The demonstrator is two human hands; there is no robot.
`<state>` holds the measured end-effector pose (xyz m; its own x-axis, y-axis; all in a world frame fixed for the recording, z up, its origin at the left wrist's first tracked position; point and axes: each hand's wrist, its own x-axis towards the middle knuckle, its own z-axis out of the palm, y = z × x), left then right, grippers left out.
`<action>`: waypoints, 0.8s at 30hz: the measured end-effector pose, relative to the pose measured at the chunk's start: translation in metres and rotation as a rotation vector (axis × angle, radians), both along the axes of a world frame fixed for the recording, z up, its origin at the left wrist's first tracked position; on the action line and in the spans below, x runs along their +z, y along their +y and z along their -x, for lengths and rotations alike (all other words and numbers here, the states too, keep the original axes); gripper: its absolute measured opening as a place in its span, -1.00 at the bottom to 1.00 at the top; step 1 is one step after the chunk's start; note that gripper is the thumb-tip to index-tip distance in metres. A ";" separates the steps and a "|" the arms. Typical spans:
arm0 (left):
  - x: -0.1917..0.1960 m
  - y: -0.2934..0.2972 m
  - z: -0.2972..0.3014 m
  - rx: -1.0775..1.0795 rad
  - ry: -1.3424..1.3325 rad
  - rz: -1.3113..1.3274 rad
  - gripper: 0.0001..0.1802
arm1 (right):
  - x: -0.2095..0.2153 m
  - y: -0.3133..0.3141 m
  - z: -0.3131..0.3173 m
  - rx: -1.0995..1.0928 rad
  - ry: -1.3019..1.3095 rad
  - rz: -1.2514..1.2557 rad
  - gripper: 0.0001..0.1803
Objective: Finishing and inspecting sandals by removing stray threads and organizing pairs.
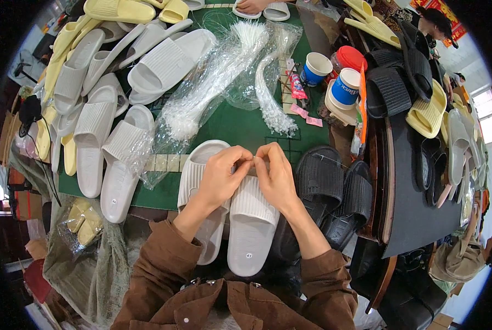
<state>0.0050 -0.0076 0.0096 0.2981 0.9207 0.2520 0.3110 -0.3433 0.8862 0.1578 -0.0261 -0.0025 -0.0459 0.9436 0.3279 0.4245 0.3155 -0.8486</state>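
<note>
Two hands (223,169) (277,179) pinch something indistinct (254,158) over grey slippers (251,234) crossing the green mat's (239,127) edge, open room ahead.

In the lower part of the frame, the jacket (268,311) was brown, with wide, creased sleeves (152,275). Left of bottom centre, one small pale button (186,319) showed.
</note>
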 end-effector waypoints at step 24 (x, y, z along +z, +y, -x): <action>-0.002 0.001 -0.002 -0.007 -0.072 -0.035 -0.87 | 0.009 -0.003 -0.001 -0.013 0.062 0.159 -0.87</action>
